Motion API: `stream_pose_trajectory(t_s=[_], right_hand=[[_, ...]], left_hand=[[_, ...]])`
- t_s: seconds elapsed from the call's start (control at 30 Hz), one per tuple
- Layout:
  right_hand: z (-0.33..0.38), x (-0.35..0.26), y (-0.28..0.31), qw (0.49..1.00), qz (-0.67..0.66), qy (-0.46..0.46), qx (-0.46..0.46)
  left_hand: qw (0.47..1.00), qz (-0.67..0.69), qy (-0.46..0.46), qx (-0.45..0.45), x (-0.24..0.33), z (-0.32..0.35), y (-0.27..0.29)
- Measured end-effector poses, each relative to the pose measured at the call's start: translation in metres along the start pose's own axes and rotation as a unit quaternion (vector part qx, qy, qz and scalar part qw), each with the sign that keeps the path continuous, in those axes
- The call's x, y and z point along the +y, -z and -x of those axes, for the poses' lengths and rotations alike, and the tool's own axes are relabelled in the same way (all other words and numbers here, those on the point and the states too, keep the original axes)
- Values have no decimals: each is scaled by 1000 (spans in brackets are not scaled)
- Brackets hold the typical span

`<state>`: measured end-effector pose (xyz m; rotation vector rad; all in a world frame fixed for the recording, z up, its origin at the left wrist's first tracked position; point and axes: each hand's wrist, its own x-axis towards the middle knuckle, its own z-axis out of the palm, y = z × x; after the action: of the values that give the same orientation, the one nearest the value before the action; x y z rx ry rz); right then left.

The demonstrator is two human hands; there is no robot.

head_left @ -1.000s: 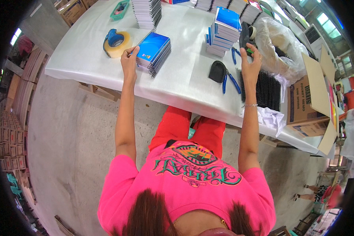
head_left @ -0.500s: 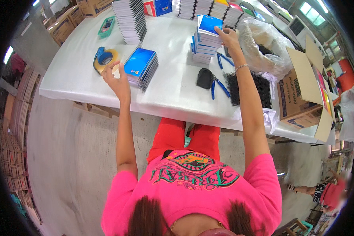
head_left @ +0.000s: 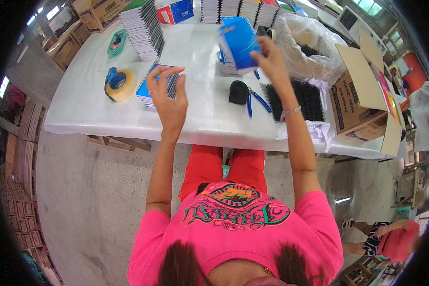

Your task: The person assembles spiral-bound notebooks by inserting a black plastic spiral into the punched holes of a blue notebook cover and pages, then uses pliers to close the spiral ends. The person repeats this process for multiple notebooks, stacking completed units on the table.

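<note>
My right hand (head_left: 273,62) grips a small blue-covered notebook (head_left: 240,44) by its right edge, thumb on the cover. The notebook is tilted and raised above a stack of similar blue-covered ones (head_left: 228,70), which it mostly hides. My left hand (head_left: 169,105) is open, fingers spread and curved, over a short stack of spiral-bound blue notebooks (head_left: 143,90). It hides part of that stack, and whether it touches the stack I cannot tell. Blue-handled pliers (head_left: 258,101) lie near the right hand, beside a small black rounded object (head_left: 238,92).
A tape roll (head_left: 120,86) and a green basket (head_left: 116,44) lie left on the white table (head_left: 95,112). Tall spiral notebook stacks (head_left: 140,31) stand behind. On the right are black spiral coils (head_left: 302,100), a plastic bag (head_left: 314,40) and an open carton (head_left: 357,107).
My right hand has lifted the blue notebook off its stack and brought it nearer. My left hand has moved right, from beside the tape roll to over the spiral-bound stack.
</note>
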<state>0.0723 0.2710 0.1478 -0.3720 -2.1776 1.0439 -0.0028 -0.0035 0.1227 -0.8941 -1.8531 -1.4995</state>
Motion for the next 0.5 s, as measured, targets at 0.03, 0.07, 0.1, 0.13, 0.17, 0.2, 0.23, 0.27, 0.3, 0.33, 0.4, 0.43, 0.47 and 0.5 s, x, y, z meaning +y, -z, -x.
stream_pose_trajectory(t_s=[0.03, 0.07, 0.1, 0.13, 0.17, 0.2, 0.23, 0.27, 0.3, 0.33, 0.4, 0.43, 0.47, 0.5], right_hand=[[24, -8, -8, 999, 23, 27, 1], [44, -17, -19, 998, 44, 53, 1], [58, -15, -33, 997, 23, 71, -34], [72, -7, -46, 994, 8, 86, -65], [86, 7, -63, 990, 42, 103, -81], [99, 17, -75, 985, 73, 119, -101], [114, 15, -82, 984, 88, 101, -116], [125, 13, -85, 983, 100, 86, -131], [125, 11, -78, 980, 105, 105, -131], [121, 15, -68, 991, 54, 68, -98], [116, 30, -37, 998, -60, -8, -32], [113, 47, -13, 999, 11, -3, 50], [110, 63, 13, 989, 80, 4, 126], [109, 70, 37, 959, 191, -21, 209]], left_hand=[[1000, 7, -9, -29, 11, -1, -6], [998, 11, -19, -58, 18, -1, -10], [992, -11, -76, -99, 16, 1, -12], [983, -40, -97, -154, 16, 5, -18], [968, -66, -121, -209, 16, 11, -25], [950, -95, -144, -262, 15, 18, -30], [927, -140, -137, -319, 0, 34, -36], [917, -158, -121, -346, -13, 48, -39], [907, -176, -105, -368, -25, 60, -43], [897, -190, -90, -389, -30, 65, -48], [901, -181, -95, -383, -30, 65, -50], [895, -184, -92, -397, -29, 63, -50], [889, -190, -86, -408, -27, 62, -48], [893, -200, -84, -395, -25, 64, -47]])
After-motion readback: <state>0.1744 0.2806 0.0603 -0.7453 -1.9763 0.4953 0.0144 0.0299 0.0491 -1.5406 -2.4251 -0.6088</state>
